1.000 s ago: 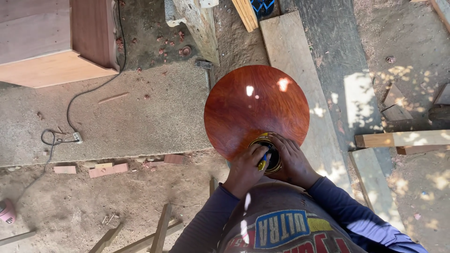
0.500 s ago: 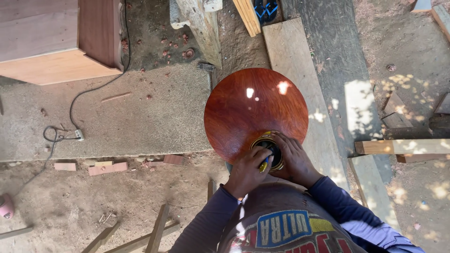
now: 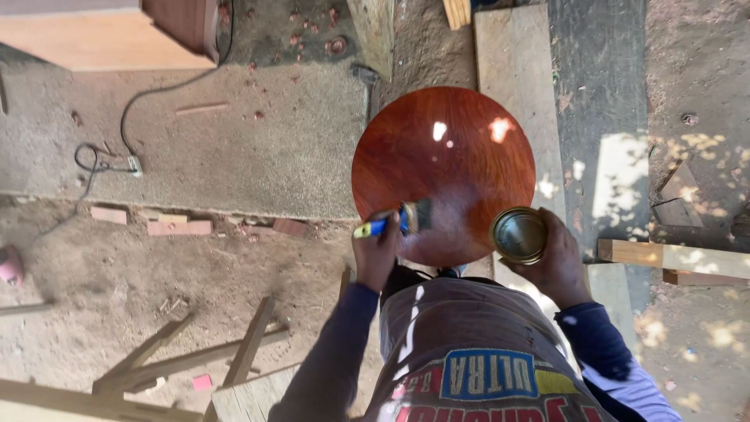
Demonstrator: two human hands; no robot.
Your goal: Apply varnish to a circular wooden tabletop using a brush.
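Head camera, looking straight down at a person's two hands over a dirt and concrete yard.

**A:** What is each hand doing?

**B:** The left hand (image 3: 376, 254) is closed in a fist around a paintbrush (image 3: 394, 221) with a blue and yellow handle. The brush lies nearly level, its bristles resting on the near left part of a round wooden tabletop (image 3: 443, 152). The right hand (image 3: 558, 262) is wrapped around a small open metal can (image 3: 519, 234), fingers curled about its side, holding it upright just off the tabletop's near right edge.

**A:** Describe the tabletop.

**B:** It is a reddish-brown disc, glossy, with bright spots of light on it. It sits directly ahead of the person, above pale wooden planks (image 3: 508, 55).

**A:** What else is around?

**B:** To the far left, a black cable (image 3: 129, 117) curls across a concrete slab (image 3: 234, 148). A wooden cabinet (image 3: 109, 35) stands at the top left corner. Loose wood strips (image 3: 195, 352) lie on the dirt at lower left, and a timber piece (image 3: 672, 256) lies on the right.
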